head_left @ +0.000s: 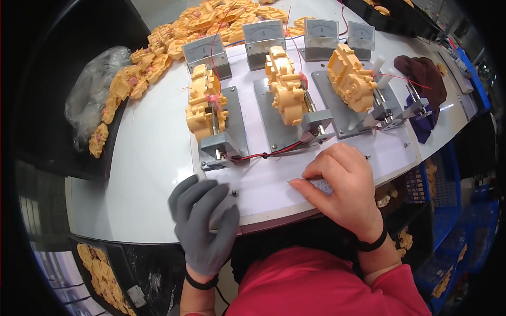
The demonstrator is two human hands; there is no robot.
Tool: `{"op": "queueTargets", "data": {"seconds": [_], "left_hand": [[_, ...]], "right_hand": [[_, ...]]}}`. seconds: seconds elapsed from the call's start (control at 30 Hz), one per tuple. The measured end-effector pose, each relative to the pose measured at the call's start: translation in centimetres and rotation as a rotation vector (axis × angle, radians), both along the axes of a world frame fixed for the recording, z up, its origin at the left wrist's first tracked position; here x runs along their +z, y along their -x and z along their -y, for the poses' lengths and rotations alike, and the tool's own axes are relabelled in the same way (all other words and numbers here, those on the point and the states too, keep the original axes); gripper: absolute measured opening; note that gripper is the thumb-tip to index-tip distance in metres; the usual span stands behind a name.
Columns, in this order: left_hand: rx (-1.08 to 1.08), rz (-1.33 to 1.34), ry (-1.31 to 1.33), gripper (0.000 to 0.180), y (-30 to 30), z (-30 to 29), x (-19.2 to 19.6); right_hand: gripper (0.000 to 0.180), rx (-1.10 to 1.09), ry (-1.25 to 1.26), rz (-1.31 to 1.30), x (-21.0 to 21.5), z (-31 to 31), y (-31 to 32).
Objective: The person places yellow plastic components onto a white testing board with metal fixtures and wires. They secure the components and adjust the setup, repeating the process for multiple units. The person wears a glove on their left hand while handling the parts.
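Note:
My left hand [204, 224], in a grey glove, hovers at the table's front edge with loosely bent fingers apart and nothing in them. A small dark screw [234, 194] is beside its fingertips. My bare right hand [345, 184] rests on the white sheet [274, 184], thumb and forefinger apart, with printed paper showing between them. Beyond my hands, three yellow plastic gearbox housings [205, 108] [287, 92] [352, 79] sit on grey metal test fixtures [216, 145]. Red and black wires [266, 155] run between the left and middle fixtures.
Several analog meters [264, 34] stand behind the fixtures. A heap of yellow housings [184, 29] spreads across the back left, near a clear plastic bag [97, 89]. A dark cloth [424, 79] lies at the right. Blue crates [448, 195] and a black bin [124, 274] flank the table below.

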State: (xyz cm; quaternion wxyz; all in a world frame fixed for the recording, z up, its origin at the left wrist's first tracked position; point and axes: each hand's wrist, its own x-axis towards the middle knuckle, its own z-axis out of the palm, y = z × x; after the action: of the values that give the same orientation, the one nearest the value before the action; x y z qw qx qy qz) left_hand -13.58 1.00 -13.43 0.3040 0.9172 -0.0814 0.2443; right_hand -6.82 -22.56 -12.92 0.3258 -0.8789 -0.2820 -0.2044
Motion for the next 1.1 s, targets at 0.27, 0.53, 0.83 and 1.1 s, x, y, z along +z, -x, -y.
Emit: {"op": "queueTargets", "data": {"seconds": [0.27,0.53,0.83,1.1], "left_hand": [[0.050,-0.033,0.135,0.024,-0.6,0.9,-1.2],[0.060,-0.040,0.184,0.023,-0.6,1.1,-1.4],[0.044,-0.055,0.209,0.018,-0.6,0.8,-1.4],[0.064,-0.054,0.195,0.017,-0.6,1.1,-1.4]], "right_hand": [[0.019,-0.009,-0.061,0.009,-0.2,-0.3,0.1],[0.019,-0.022,-0.066,0.021,-0.2,-0.3,0.2],[0.019,-0.036,-0.070,0.011,-0.3,-0.4,0.3],[0.018,-0.043,-0.095,0.008,-0.3,-0.5,0.2]]}}
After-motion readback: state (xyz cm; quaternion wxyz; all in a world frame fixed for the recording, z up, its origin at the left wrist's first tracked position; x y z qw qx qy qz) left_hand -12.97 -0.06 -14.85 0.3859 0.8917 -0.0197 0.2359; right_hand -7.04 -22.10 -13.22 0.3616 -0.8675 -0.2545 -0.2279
